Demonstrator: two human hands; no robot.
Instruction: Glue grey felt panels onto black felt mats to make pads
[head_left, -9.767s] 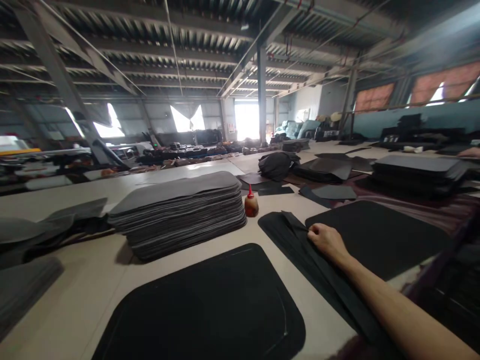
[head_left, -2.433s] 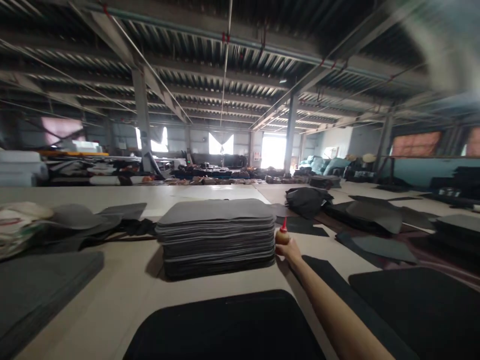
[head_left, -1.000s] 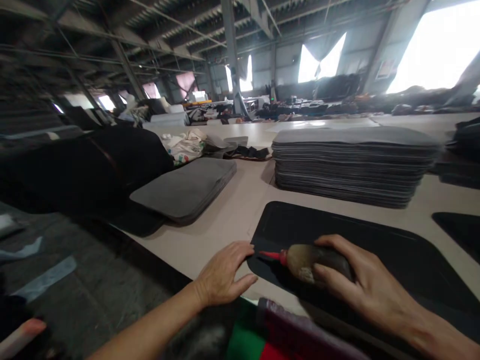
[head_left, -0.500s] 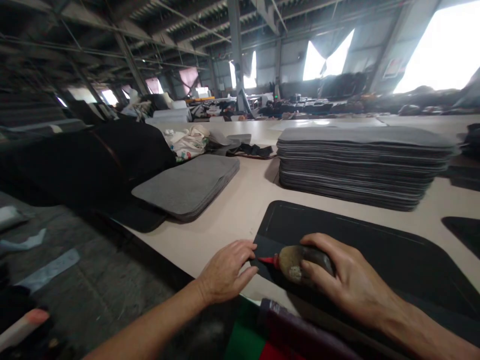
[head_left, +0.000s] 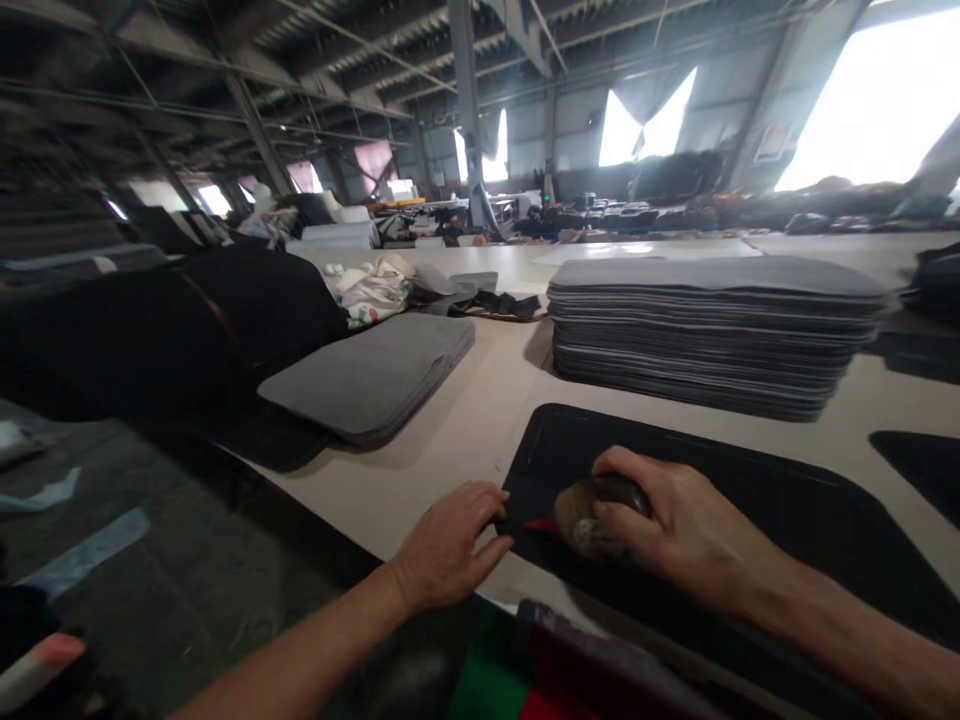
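Note:
A black rounded-corner panel (head_left: 697, 460) lies flat on the table, with thin pale lines marked near its far edge. My right hand (head_left: 675, 530) is closed round a stained squeeze bottle (head_left: 581, 515), tilted on its side. The bottle's red nozzle (head_left: 541, 524) points left, low over the panel's near left part. At the panel's left edge is my left hand (head_left: 454, 540), its fingertips and thumb closed on either side of the dark edge. A small gap separates the nozzle from these fingertips.
A tall stack of grey panels (head_left: 712, 340) stands behind the black panel. To the left, a lower grey stack (head_left: 375, 370) lies beside a big black roll (head_left: 165, 330). Green and red material (head_left: 491, 660) is at the table's near edge. Another black panel (head_left: 922, 465) lies at right.
My right hand and the squeeze bottle have shifted slightly; the bottle looks turned more nozzle-down. My left hand stays at the panel's edge. The view has moved a little.

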